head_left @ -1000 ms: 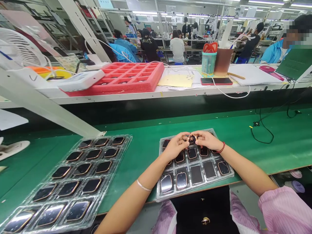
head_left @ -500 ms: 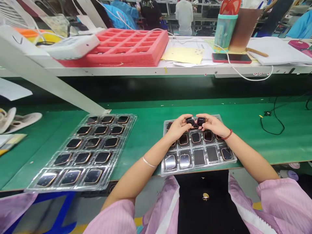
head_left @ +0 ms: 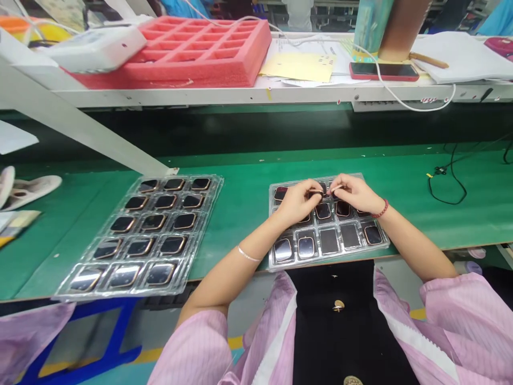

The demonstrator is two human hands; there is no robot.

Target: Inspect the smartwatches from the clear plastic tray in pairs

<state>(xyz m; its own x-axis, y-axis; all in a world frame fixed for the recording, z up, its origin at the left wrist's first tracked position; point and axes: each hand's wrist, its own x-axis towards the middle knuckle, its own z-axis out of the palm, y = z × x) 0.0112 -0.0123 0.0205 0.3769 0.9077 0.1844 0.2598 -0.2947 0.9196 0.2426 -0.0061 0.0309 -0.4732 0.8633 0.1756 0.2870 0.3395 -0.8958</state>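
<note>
My left hand (head_left: 300, 202) is closed in a pinch on a dark, gold-rimmed square watch face (head_left: 316, 193), tilted nearly edge-on. Beside it, my right hand (head_left: 356, 193) pinches a second watch face (head_left: 337, 188) by its edge. Both hands are over the back rows of a clear plastic tray (head_left: 294, 264), and fingers cover some of its pockets. Several similar watch faces lie in this tray, such as one at its front right corner (head_left: 372, 234). Two front pockets show plain dark squares (head_left: 329, 241) without gold rims.
To the left, another clear tray (head_left: 120, 293) holds rows of watch faces. A slanted white post (head_left: 108, 140) meets the green bench behind it. The shelf above carries a red foam tray (head_left: 256, 59) and a phone (head_left: 385, 71). A black cable (head_left: 449, 200) lies at right.
Both watch faces have tipped from facing me to nearly edge-on, lower over the tray, as my fingers turned downward. The camera view has tilted down, shifting the bench upward.
</note>
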